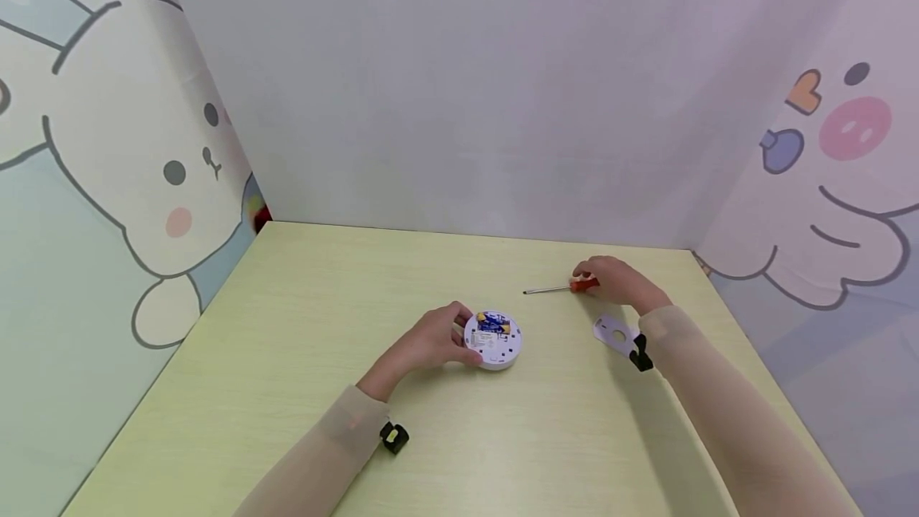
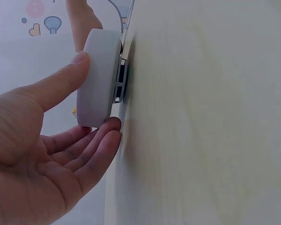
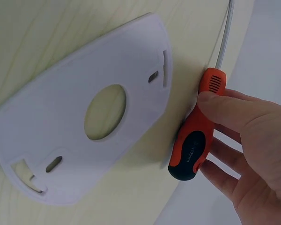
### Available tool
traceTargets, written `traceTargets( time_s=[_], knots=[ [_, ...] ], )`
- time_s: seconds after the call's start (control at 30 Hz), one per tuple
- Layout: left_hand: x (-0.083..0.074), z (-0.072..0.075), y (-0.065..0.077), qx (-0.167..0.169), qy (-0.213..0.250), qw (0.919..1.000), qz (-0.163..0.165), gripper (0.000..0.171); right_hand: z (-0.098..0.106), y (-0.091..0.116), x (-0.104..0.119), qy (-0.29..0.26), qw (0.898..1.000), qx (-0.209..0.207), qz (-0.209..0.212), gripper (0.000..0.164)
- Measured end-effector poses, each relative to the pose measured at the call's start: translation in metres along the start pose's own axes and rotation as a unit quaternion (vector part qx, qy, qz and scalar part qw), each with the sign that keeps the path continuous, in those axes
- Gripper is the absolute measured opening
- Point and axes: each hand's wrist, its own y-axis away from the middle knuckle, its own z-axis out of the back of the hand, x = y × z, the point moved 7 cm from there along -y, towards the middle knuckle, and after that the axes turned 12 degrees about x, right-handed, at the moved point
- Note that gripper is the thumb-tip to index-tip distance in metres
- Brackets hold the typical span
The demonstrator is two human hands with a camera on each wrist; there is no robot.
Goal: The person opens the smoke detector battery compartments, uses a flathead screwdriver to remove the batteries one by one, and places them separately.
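My left hand (image 1: 435, 339) holds a round white smoke detector (image 1: 493, 353) by its left edge, with the thumb and fingers spread round its side. Its back faces up, showing blue-and-yellow batteries (image 1: 494, 324) and a printed label. In the left wrist view, a slotted vent (image 2: 121, 79) on the detector's other face is close over the table. Farther right, my right hand (image 1: 612, 282) grips a screwdriver (image 3: 195, 133) by its red-and-black handle, thumb on top. The metal shaft (image 1: 547, 290) points left toward the middle of the table.
A flat white mounting plate (image 3: 61, 108) with a round central hole and slots lies by my right wrist. The pale wood-grain table (image 1: 309, 301) ends at a plain light curtain (image 1: 459, 86) behind, with cartoon-printed curtains at both sides.
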Motion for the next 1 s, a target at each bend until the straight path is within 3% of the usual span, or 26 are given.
traceTargets(
  time_s=[0.2, 0.33, 0.63, 1.0],
  knots=[
    [0.000, 0.000, 0.000, 0.002, 0.000, 1.0000, -0.002, 0.069, 0.010, 0.004, 0.006, -0.023, 0.999, -0.006, -0.025, 0.040],
    [0.000, 0.001, 0.001, 0.001, -0.002, 1.0000, -0.001, 0.069, 0.025, 0.006, 0.021, -0.031, 0.999, -0.027, -0.021, 0.042],
    [0.001, 0.001, 0.001, 0.002, -0.002, 1.0000, -0.002, 0.070, 0.053, 0.016, 0.082, -0.028, 0.998, -0.061, 0.009, 0.039],
    [0.001, 0.001, 0.000, 0.002, 0.003, 1.0000, -0.004, 0.070, 0.058, 0.026, 0.147, -0.034, 0.996, -0.070, 0.041, 0.041]
  ],
)
